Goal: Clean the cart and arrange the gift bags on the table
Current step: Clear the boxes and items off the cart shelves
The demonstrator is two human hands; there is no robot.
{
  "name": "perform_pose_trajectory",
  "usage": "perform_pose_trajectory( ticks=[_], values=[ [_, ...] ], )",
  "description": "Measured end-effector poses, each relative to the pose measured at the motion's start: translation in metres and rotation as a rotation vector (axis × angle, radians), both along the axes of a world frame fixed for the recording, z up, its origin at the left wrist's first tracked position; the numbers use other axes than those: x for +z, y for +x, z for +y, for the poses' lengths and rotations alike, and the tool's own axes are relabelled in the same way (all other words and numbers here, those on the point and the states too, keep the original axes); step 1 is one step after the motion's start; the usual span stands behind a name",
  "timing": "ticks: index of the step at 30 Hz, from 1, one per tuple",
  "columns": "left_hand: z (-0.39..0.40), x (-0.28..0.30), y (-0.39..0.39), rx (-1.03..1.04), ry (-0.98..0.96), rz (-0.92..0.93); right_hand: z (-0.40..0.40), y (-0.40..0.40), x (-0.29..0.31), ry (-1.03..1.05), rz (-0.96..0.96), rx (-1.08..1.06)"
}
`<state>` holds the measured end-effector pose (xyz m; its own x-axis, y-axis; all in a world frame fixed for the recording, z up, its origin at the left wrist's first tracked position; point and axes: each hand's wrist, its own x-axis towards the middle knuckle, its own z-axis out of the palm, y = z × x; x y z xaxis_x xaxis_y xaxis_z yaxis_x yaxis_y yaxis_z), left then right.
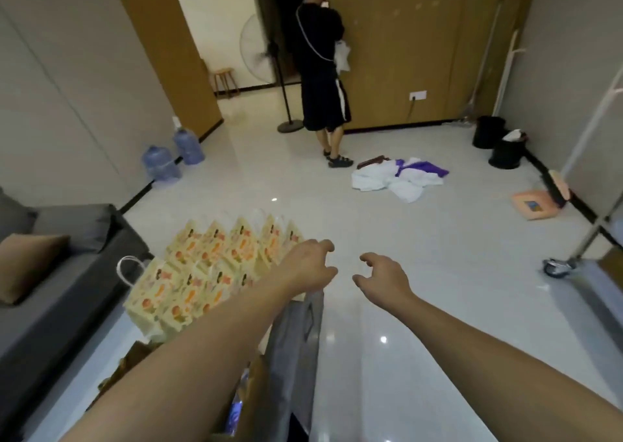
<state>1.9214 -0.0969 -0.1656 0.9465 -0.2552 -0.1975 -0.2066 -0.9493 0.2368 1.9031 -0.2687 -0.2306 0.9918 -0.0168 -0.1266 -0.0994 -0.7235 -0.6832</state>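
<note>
The gift bags stand packed together on the floor at the near left, just beside the grey sofa. They are pale yellow paper with an orange printed pattern and thin white loop handles, set in close rows; most stand upright, and the nearest ones lean a little. A grey bag hangs or stands just below the left hand, though whether the hand touches it I cannot tell.

Both hands reach forward over the floor with nothing in their grip: the left hand hovers at the right edge of the bags with fingers loosely curled and spread, and the right hand is apart from it, fingers likewise loose. This looks like the start of gathering the bags (no counter is in view, so where they go cannot be told). The next move likely calls for catching several handles at once without crushing the paper.

Farther off, a person in black stands by a floor fan, crumpled cloths lie on the floor, and two water jugs sit at the left wall.
</note>
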Motion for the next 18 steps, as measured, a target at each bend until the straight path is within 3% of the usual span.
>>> perform_pose_trajectory(
  ticks=[10,18],
  values=[
    [-0.299,-0.062,0.056,-0.393,0.017,0.136,-0.287,-0.001,-0.052,0.013,0.146,-0.431],
    [-0.450,-0.096,0.074,-0.605,0.102,0.255,-0.420,-0.028,-0.087,0.046,0.294,-0.679]
  ],
)
